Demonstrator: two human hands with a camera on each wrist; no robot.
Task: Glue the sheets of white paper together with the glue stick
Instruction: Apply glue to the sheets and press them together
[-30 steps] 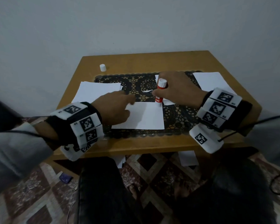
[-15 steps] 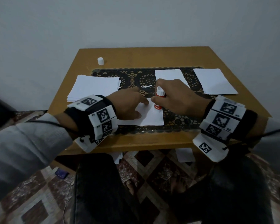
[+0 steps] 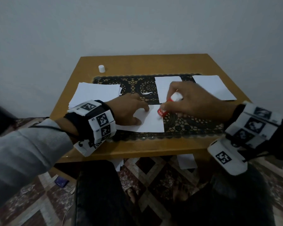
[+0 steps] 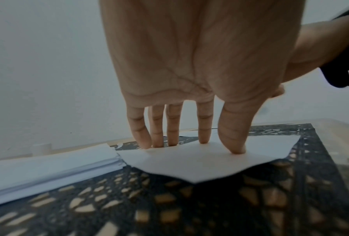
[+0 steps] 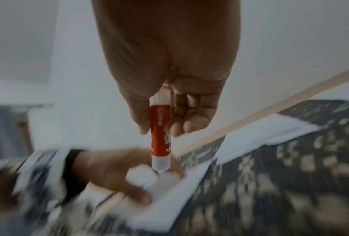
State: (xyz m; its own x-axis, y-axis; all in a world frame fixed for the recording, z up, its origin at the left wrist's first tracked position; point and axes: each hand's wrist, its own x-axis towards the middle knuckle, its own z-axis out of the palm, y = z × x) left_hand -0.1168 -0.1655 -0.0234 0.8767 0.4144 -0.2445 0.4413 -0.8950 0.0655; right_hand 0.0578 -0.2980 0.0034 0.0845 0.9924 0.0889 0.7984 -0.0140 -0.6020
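Observation:
A white paper sheet (image 3: 151, 123) (image 4: 200, 164) lies on the black lace mat (image 3: 186, 126) near the table's front. My left hand (image 3: 131, 111) (image 4: 189, 142) presses it flat with straight fingertips. My right hand (image 3: 186, 101) (image 5: 165, 127) grips a red and white glue stick (image 3: 167, 106) (image 5: 160, 135), tilted, its tip down on the sheet's right part beside my left fingers. The glue stick's white cap (image 3: 101, 68) stands at the table's back left.
A stack of white sheets (image 3: 96, 93) (image 4: 48, 164) lies at the left. Two more sheets (image 3: 166, 85) (image 3: 212, 88) lie at the back right of the wooden table (image 3: 137, 147). A small paper scrap (image 3: 146, 93) sits on the mat. Papers lie on the patterned floor below.
My right hand has shifted the glue stick from the sheet's top edge down and right across it, tilting it. My left hand stays pressed on the sheet.

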